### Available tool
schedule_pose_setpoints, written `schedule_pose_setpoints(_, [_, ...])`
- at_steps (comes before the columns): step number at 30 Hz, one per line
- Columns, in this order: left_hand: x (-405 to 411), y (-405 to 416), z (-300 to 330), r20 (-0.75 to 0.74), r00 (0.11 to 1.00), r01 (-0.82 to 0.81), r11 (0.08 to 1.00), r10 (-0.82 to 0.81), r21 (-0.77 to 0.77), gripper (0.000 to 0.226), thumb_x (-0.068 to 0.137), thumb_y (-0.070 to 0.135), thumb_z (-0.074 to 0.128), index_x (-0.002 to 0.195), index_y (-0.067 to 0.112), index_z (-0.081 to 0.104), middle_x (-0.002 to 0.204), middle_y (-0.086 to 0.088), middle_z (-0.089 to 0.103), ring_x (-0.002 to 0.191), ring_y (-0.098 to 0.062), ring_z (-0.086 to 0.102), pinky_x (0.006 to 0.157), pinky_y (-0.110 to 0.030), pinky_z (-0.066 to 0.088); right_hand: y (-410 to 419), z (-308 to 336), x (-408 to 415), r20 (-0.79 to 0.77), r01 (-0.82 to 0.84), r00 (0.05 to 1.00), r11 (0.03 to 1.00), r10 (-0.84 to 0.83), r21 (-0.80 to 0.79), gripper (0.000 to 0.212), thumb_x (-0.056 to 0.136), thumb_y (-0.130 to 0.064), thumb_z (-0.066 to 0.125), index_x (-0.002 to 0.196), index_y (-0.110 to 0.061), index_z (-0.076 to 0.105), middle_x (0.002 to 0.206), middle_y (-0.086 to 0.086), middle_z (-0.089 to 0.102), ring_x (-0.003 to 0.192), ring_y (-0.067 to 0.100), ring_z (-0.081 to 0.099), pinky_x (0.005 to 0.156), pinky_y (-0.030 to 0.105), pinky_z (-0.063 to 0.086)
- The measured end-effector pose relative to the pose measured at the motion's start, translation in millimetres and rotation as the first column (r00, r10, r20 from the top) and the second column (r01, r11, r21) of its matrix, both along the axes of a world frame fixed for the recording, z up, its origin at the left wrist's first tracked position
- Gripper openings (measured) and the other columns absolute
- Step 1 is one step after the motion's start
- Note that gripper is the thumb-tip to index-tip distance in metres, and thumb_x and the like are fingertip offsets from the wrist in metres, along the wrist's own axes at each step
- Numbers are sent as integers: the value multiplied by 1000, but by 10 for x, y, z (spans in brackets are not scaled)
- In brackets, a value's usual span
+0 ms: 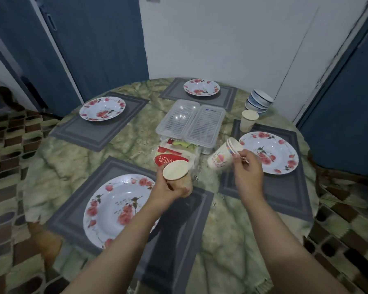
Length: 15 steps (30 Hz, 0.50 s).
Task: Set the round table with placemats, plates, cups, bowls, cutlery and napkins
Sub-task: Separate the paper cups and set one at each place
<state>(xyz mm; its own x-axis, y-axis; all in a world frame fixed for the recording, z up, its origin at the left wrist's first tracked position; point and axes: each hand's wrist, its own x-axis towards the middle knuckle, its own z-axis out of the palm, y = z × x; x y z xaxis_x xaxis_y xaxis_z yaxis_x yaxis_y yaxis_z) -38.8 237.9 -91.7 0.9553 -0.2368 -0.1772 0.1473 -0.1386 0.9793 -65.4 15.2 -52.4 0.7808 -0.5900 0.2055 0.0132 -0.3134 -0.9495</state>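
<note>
A single paper cup (pixel 177 177) is gripped in the left hand (pixel 168 190) for the near placemat (pixel 191 211), while the nested cups (pixel 224 153) are pinched by the right hand (pixel 248 168).

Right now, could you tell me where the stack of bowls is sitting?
In the head view, the stack of bowls sits at the round table's far right edge, just behind the upright paper cup.
</note>
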Motion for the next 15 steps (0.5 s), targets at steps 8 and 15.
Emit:
schedule_pose_setpoints(8, [-58, -423, -282, 76, 996, 34, 997, -39, 72, 98, 71, 1, 81, 143, 29, 20, 123, 5, 51, 113, -14, 54, 87, -13, 42, -235, -169, -282, -92, 65, 993, 996, -71, -61, 6, 93, -12, 61, 92, -8, 65, 117, 15, 53, 108, 27, 54, 93, 35, 47])
schedule_pose_setpoints(15, [-163, -436, -442, 67, 996, 54, 990, -63, 132, 105, 71, -1, 80, 148, 26, 13, 123, 2, 54, 112, -13, 52, 91, -20, 36, -261, -251, -399, -99, 113, 989, 993, -111, 19, 12, 93, -19, 61, 84, -27, 62, 117, -2, 49, 110, 24, 56, 99, 40, 48])
